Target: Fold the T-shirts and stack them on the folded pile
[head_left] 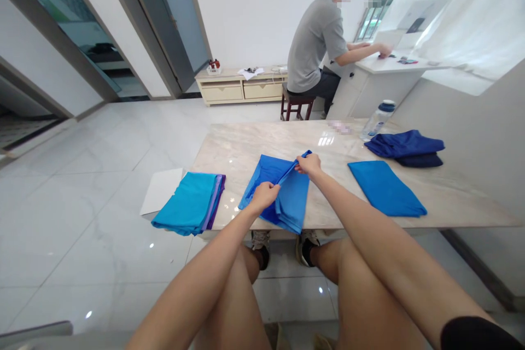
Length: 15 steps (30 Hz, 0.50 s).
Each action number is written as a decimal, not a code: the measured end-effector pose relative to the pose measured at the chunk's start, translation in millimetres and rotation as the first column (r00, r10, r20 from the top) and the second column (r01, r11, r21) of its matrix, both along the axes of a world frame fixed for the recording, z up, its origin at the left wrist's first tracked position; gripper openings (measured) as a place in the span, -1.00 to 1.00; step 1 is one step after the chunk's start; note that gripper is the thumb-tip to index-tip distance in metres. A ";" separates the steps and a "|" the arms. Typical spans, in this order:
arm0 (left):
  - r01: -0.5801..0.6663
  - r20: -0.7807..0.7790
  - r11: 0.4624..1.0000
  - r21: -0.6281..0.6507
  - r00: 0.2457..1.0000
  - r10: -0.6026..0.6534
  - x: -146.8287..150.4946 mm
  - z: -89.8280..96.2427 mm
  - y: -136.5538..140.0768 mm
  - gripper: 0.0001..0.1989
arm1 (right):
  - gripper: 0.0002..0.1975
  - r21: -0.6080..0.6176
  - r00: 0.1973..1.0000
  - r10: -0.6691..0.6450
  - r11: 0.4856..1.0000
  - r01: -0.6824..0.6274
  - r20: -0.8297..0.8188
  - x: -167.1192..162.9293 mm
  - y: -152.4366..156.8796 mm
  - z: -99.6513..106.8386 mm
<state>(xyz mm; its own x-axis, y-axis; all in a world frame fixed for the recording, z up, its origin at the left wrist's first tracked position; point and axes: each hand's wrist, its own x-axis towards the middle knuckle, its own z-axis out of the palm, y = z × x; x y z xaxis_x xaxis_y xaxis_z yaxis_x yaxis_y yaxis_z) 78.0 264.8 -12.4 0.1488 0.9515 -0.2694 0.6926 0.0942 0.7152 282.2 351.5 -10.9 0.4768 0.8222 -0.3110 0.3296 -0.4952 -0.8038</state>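
Note:
A blue cloth lies partly folded on the marble-topped table in front of me, its darker blue side showing at the left and top. My left hand pinches the cloth's raised edge near the middle. Farther up and to the right, my right hand grips the same edge at its end, so a narrow strip is stretched between both hands. The fingers of both hands are closed on the fabric. What lies under the left hand is hidden.
Folded turquoise and purple cloths are stacked at the table's left edge, beside a white box. To the right lie a flat blue cloth, crumpled navy cloths and a clear bottle. A person sits at a white desk beyond.

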 end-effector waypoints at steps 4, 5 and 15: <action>-0.074 0.006 0.997 -0.010 0.997 0.074 -35.7 -14.7 6.8 -0.65 | -0.70 -0.047 0.996 0.075 0.996 -0.072 0.048 -45.1 23.2 -11.8; -0.086 0.001 0.996 -0.017 0.996 0.086 -42.2 -18.2 8.5 -0.64 | -0.67 -0.061 0.994 0.092 0.994 -0.089 0.055 -55.4 27.4 -16.2; -0.075 -0.137 0.997 -0.031 0.988 0.070 -74.0 -46.7 20.3 -0.80 | -0.50 -0.182 0.928 0.335 0.935 -0.306 0.161 -111.9 42.6 -53.3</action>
<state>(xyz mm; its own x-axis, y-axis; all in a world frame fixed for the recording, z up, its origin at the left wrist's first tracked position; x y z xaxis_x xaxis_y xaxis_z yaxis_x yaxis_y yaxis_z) 4.0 285.1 -59.1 0.0394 0.9477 -0.3168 0.7736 0.1717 0.6100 170.3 394.1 -64.2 0.2570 0.8908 -0.3747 0.6273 -0.4487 -0.6365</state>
